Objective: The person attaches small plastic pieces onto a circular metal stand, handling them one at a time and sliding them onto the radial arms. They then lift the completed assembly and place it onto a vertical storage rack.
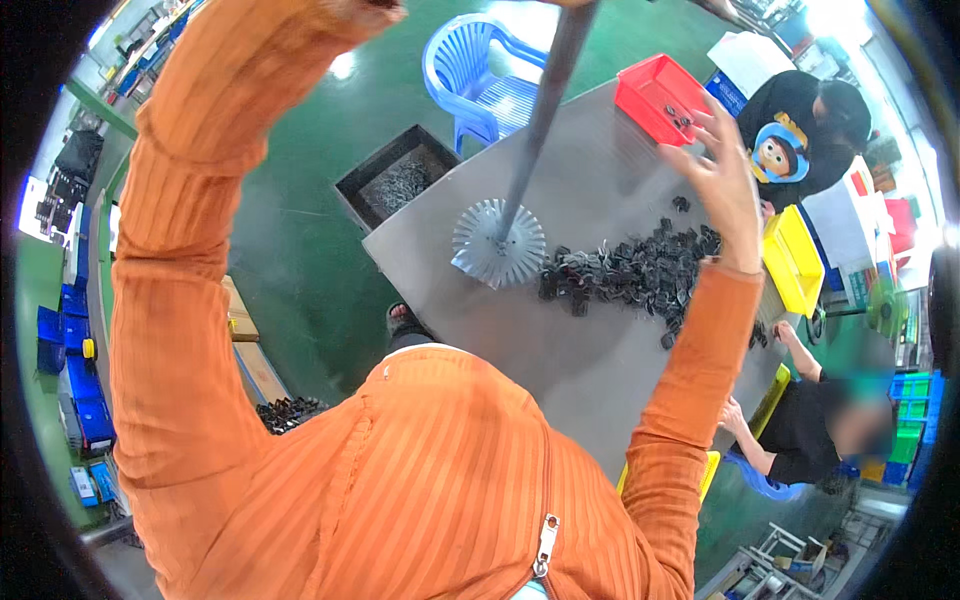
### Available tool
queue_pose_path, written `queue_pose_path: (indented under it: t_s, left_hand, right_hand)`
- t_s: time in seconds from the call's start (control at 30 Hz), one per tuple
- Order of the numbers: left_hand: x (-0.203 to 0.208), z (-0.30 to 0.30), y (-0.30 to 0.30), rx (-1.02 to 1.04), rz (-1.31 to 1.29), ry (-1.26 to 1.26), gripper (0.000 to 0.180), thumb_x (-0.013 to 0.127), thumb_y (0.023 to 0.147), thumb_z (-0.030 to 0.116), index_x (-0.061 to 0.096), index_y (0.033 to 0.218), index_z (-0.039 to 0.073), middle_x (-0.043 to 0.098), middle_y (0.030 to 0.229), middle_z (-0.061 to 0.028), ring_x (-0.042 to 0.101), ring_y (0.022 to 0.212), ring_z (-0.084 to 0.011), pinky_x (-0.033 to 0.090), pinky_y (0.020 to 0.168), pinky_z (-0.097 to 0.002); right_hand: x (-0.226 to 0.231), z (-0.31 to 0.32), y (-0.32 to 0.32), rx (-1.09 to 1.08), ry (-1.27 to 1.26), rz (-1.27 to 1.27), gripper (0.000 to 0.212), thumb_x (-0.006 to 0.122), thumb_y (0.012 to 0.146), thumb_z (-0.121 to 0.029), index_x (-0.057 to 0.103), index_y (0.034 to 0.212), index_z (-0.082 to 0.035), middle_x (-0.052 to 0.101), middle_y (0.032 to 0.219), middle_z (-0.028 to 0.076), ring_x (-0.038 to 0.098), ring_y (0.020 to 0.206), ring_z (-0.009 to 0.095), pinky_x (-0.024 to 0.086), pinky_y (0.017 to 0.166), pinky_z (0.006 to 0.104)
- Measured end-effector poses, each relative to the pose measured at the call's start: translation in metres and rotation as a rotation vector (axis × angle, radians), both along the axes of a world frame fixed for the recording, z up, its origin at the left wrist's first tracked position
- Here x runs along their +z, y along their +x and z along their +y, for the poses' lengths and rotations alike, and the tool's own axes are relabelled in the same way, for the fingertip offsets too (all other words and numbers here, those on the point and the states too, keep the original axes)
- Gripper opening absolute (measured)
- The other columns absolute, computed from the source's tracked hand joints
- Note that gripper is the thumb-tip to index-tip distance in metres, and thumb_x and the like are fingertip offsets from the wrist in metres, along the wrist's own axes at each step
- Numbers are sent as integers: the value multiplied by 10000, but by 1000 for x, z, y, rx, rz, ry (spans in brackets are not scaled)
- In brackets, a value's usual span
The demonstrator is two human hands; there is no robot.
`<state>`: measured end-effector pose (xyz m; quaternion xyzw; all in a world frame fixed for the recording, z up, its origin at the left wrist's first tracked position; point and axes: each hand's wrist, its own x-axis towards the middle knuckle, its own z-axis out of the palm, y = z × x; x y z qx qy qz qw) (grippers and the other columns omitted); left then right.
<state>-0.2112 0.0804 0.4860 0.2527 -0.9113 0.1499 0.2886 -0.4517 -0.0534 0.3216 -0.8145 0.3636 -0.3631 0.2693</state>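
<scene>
My left arm is raised along the left side, and only a sliver of my left hand (372, 8) shows at the top edge, its fingers cut off. My right hand (722, 185) is lifted over the far right of the grey table (440, 240), its fingers spread and nothing in them. It is nearest to a red bin (655, 100) with a few small dark parts inside. Beneath and beside it lies a heap of small black parts (630, 270). A grey pole (545, 120) slants down to a round, slotted metal disc (480, 243) at the table.
A blue plastic chair (490, 85) and a dark open box (400, 180) of small metal pieces stand beyond the table. Two people in black (815, 430) are at the right, near a yellow bin (793, 262). Cardboard (258, 370) lies on the floor at left.
</scene>
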Motion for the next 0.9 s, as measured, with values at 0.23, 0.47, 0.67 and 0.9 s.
queue_pose_path:
  t_s: [0.23,0.47,0.67,0.9]
  left_hand:
    - [8,-34,62,-113,-131,94,421,613,678,-10,614,1097,-45,627,1085,-212,611,986,-318,495,813,-377]
    - [36,-79,138,-458,16,-171,403,561,637,-37,665,1025,-7,653,855,-188,640,751,-333,519,680,-384]
    - [68,-36,210,-145,-18,133,396,593,609,-61,651,997,-14,638,1002,-184,627,877,-339,511,747,-374]
    - [56,19,261,207,-160,130,442,631,660,-3,608,1101,32,580,1129,-100,601,965,-298,513,783,-369]
  right_hand:
    - [22,27,185,247,328,-823,162,677,799,-109,562,865,-16,577,733,53,589,650,185,460,584,320]
    - [49,2,256,-6,279,-761,82,595,801,-64,538,760,-23,399,476,-3,383,384,106,281,379,250]
    - [61,-3,353,239,359,-766,94,604,840,-130,530,839,-71,456,566,-4,420,440,100,300,380,249]
    - [20,4,459,514,457,-899,194,581,877,-168,581,1059,-102,606,858,51,593,775,166,494,649,298]
